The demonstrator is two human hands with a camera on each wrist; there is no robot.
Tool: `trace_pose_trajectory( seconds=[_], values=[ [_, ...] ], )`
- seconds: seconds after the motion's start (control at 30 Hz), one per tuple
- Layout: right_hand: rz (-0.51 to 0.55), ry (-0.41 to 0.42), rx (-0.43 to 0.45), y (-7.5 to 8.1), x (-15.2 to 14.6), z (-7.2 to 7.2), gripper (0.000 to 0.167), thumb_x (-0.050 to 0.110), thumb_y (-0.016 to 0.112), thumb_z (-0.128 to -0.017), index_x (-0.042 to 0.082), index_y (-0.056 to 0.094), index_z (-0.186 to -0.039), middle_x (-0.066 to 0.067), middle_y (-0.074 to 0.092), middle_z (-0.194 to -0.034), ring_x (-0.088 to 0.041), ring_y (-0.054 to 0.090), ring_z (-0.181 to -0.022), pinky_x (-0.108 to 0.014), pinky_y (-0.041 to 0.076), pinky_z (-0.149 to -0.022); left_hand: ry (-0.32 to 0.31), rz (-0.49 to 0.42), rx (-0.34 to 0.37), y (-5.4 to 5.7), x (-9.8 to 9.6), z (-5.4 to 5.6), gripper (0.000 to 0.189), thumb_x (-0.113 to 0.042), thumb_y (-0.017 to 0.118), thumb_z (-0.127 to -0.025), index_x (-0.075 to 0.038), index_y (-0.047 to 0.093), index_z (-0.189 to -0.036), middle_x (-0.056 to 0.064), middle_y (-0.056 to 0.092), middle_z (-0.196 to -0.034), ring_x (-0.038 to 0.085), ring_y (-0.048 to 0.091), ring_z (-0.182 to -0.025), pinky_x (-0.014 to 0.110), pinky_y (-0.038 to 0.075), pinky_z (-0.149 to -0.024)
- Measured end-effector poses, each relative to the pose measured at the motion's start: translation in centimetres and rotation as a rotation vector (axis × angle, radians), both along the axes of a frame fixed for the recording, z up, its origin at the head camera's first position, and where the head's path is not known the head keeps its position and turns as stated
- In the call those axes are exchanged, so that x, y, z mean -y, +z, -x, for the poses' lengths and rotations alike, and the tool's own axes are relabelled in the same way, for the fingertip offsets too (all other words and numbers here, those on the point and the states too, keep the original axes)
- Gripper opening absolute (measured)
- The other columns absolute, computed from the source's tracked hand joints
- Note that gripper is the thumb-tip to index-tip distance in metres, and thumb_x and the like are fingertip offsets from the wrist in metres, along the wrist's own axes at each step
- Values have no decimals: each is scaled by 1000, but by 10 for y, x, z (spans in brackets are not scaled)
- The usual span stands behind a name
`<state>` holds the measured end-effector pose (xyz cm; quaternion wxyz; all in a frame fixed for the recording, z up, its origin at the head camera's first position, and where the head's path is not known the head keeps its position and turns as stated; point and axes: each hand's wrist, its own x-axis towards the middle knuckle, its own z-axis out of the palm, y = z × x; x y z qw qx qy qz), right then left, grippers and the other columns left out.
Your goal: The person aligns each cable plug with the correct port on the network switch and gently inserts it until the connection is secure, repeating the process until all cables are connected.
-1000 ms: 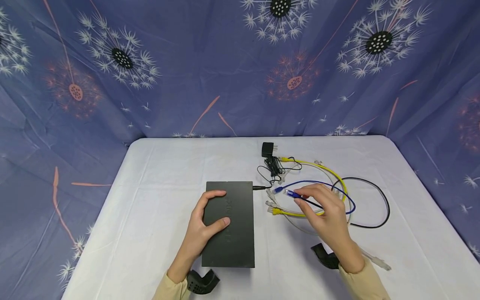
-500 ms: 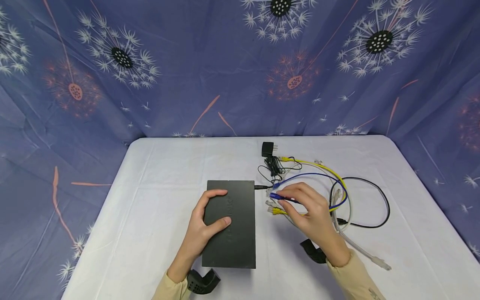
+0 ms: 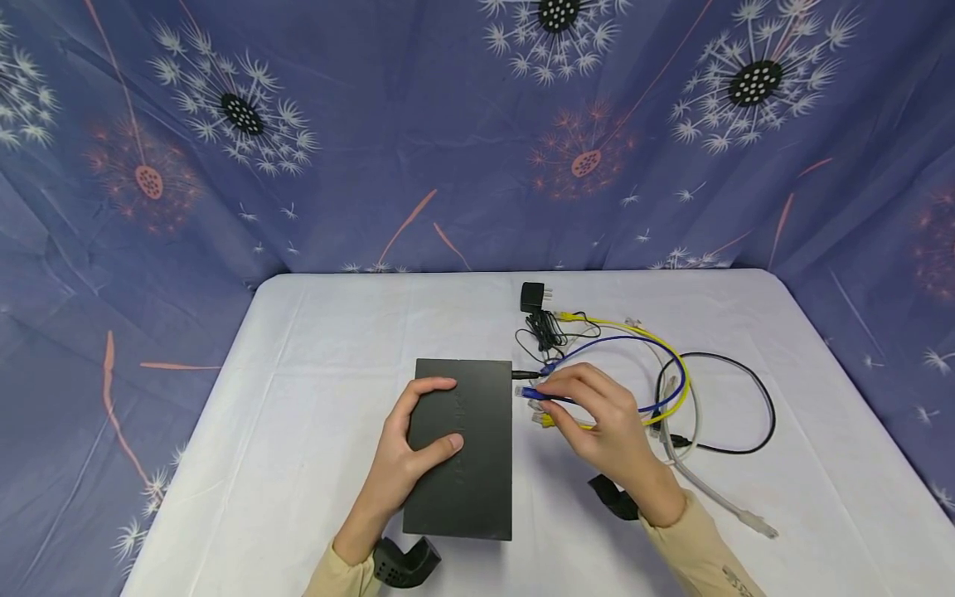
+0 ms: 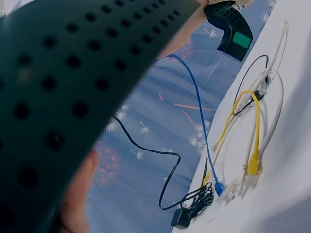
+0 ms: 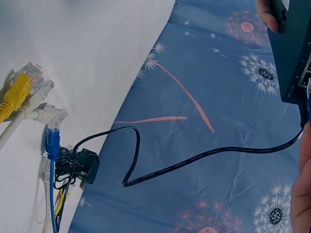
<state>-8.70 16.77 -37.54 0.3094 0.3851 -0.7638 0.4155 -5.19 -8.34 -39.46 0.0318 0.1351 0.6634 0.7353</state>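
Left hand [image 3: 406, 444]: fingers grasping the black box [image 3: 477, 473] above the table [image 3: 336, 332].
Right hand [image 3: 604, 414]: fingers pinching a blue plug [image 3: 530, 393] just beside the box's right edge.
Box lettering [image 3: 459, 474]: on top, too faint to read.
Right sleeve [image 3: 690, 543]: small mark [image 3: 738, 582], illegible.

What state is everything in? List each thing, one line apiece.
Black box: lifted, held in left grip
Power plug: inserted in the box
Power adapter: prongs unplugged
Blue cable: one plug pinched in right grip, other plug loose
Yellow cable: visible ends loose
Grey cables: visible ends loose
Black cable: looped
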Motion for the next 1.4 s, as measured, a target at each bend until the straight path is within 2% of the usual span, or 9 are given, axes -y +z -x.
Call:
trace_pose_trajectory(
  seconds=[0.8,1.4],
  values=[
    [-51,7,-39,3,1,2,20,21,61,-95,4,71,-90,-4,64,-89,-18,60,-79,-22,47,-76,-45,19,1,2,-1,1,53,-4,69,-82,-16,52,-130,17,51,-114,35,54,-96,42,48,-77],
    [-39,17,-80,3,2,1,19,17,60,-96,1,71,-89,-6,64,-88,-19,61,-77,-22,48,-73,-89,40,19,4,-5,0,54,-6,67,-85,-20,47,-133,16,47,-119,34,52,-101,44,47,-81]
  ],
)
